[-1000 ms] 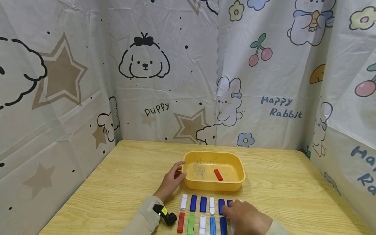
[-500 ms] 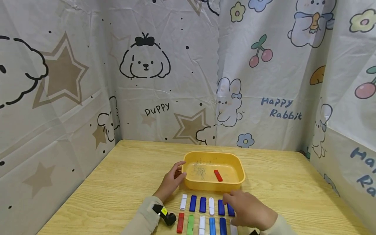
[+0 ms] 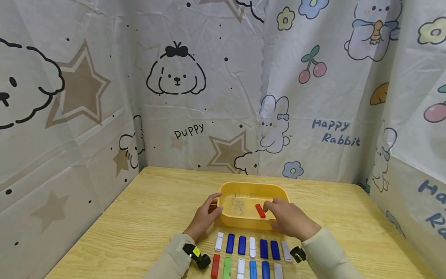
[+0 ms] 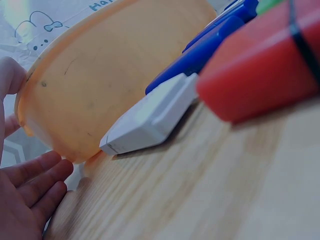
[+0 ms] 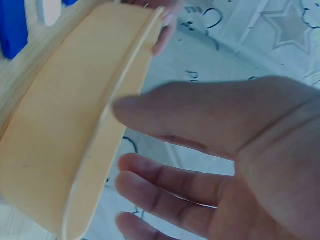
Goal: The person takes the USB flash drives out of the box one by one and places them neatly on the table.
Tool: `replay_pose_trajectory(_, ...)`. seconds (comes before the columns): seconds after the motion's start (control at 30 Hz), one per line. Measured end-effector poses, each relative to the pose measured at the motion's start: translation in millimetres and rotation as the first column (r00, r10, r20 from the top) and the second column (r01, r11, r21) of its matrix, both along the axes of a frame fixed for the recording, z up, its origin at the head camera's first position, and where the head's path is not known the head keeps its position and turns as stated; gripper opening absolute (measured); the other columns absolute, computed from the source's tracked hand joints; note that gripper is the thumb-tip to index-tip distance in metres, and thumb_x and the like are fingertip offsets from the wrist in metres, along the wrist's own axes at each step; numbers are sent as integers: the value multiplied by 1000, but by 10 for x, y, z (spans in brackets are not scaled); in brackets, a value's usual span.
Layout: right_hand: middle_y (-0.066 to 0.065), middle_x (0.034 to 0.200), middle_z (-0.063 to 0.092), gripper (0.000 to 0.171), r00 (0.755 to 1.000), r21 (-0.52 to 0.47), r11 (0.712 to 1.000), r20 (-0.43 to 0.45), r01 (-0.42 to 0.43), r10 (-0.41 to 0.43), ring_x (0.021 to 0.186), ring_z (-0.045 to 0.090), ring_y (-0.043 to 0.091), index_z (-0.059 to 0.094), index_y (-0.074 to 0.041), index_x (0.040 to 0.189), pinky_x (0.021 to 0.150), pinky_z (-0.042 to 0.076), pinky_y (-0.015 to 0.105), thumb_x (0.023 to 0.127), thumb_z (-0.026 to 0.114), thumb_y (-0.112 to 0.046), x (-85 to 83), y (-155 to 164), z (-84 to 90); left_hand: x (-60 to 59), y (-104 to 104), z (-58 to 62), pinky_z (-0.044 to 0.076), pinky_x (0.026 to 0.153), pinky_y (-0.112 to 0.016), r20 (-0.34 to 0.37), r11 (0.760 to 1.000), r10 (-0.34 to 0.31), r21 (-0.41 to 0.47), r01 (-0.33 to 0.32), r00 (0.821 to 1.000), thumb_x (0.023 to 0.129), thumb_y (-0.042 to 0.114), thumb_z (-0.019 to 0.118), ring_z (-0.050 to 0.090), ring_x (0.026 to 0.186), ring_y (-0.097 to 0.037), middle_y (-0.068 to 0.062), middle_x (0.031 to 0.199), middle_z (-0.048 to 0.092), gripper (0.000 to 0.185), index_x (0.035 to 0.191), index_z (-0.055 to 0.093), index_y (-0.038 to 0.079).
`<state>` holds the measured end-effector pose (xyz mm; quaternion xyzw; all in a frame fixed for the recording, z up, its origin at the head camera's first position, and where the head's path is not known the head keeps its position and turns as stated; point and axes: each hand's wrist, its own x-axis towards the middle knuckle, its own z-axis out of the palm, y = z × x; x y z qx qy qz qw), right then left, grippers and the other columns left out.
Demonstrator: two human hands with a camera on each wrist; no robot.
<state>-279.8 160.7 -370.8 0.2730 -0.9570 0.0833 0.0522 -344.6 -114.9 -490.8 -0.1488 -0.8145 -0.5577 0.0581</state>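
A yellow plastic tub (image 3: 244,222) stands behind two rows of small capped sticks that look like USB sticks. My left hand (image 3: 205,215) rests at the tub's left end, fingertips at the rim. In the left wrist view, its fingers (image 4: 37,182) lie along the outer wall. My right hand (image 3: 290,219) reaches over the tub's front right rim, close to a red stick (image 3: 260,211) lying inside. The right wrist view shows its thumb (image 5: 145,110) by the rim and its fingers apart, with no object between them.
The back row has a white stick (image 3: 219,241), blue sticks (image 3: 230,243) and a grey stick (image 3: 286,251). In front lie a red stick (image 3: 215,266), a green stick (image 3: 227,267) and several others. Printed curtains (image 3: 195,108) surround the wooden table (image 3: 146,217).
My right hand has moved from the right end of the back row, up and forward over the tub. The grey stick there is now uncovered. My left hand stays at the tub.
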Motion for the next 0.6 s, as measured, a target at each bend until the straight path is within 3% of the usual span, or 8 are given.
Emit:
replay_pose_trajectory(0.13, 3, 85, 55, 31, 998, -5, 999, -52, 37, -37, 66, 46, 17, 63, -10, 101, 61, 47, 33, 75, 78, -4, -161, -27, -66, -6, 7, 1, 46, 97, -46, 2, 1000, -4, 2, 4, 1000, 98, 25, 55, 53, 117, -29, -18, 135, 50, 47, 143, 43, 24)
replay_pose_trajectory(0.3, 5, 87, 56, 33, 997, -32, 998, -45, 62, -63, 69, 47, 18, 63, -11, 103, 64, 49, 33, 75, 78, -2, -341, -39, -186, 6, 9, 15, 46, 96, -48, 2, 1000, -10, 0, 10, 1000, 98, 24, 55, 53, 116, -30, -20, 134, 50, 47, 144, 42, 22)
replay_pose_trajectory(0.47, 10, 93, 59, 37, 995, -63, 994, 36, 90, -88, 72, 49, 20, 63, -8, 108, 68, 51, 36, 75, 77, 0, -501, -36, -280, 205, 18, 253, 46, 95, -48, -1, 1000, -21, -11, 21, 1000, 99, 24, 54, 54, 115, -34, -25, 132, 51, 47, 143, 42, 13)
replay_pose_trajectory(0.53, 11, 97, 60, 39, 990, -70, 991, 90, 117, -110, 74, 49, 21, 63, -8, 110, 71, 52, 38, 74, 78, 0, -562, -40, -313, 206, 14, 252, 46, 95, -48, -4, 1000, -25, -8, 25, 1000, 99, 23, 54, 54, 115, -34, -25, 131, 51, 47, 143, 43, 13)
replay_pose_trajectory(0.6, 12, 99, 60, 41, 982, -72, 988, 139, 137, -126, 76, 49, 22, 63, -8, 111, 75, 52, 40, 74, 79, -1, -613, -44, -344, 146, 10, 168, 46, 96, -48, -8, 1000, -23, -9, 23, 1000, 99, 23, 54, 54, 115, -32, -23, 131, 52, 46, 143, 43, 16)
